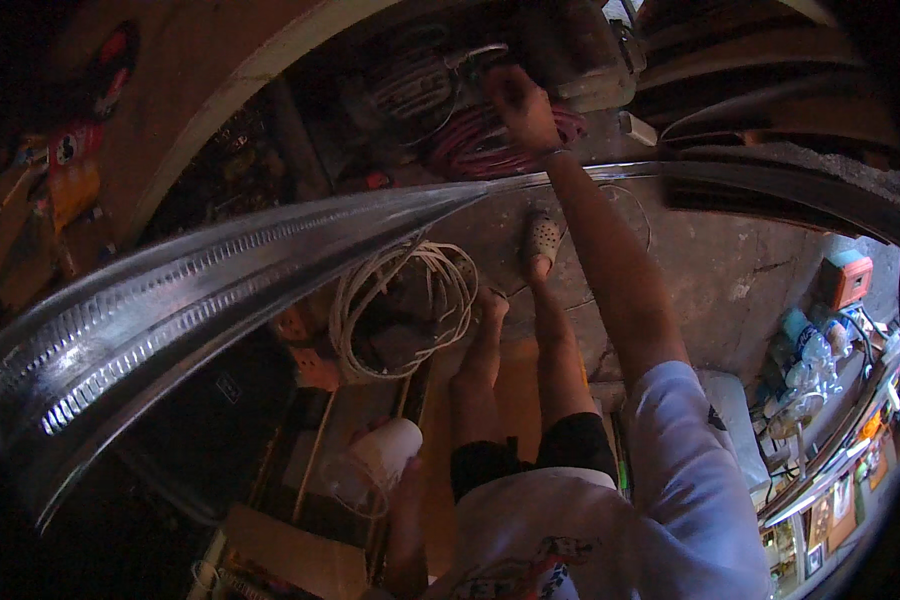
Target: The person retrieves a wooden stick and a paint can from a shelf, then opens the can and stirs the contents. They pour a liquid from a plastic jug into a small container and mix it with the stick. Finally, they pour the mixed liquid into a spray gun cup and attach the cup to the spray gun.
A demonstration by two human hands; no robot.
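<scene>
My left hand (408, 485), low and in shadow, is wrapped around a white cylinder (390, 445) with a clear, round-rimmed plastic piece (355, 485) at its lower end. Whether these are one cup or two parts I cannot tell. My right arm stretches forward over a long, shiny metal strip with ridged rows (220, 245). Beyond the strip, my right hand (526, 108) is curled above a coil of red hose (470, 145). Its fingers are dim, and anything inside them is hidden. A thin pale cable (478, 52) lies just past the hand.
A coil of white cable (345, 320) hangs left of my legs, near orange blocks (315, 368) and a black case (215, 420). Clear plastic bottles (815, 370) and an orange box (850, 278) are at the right. A cardboard piece (290, 555) lies at the lower left.
</scene>
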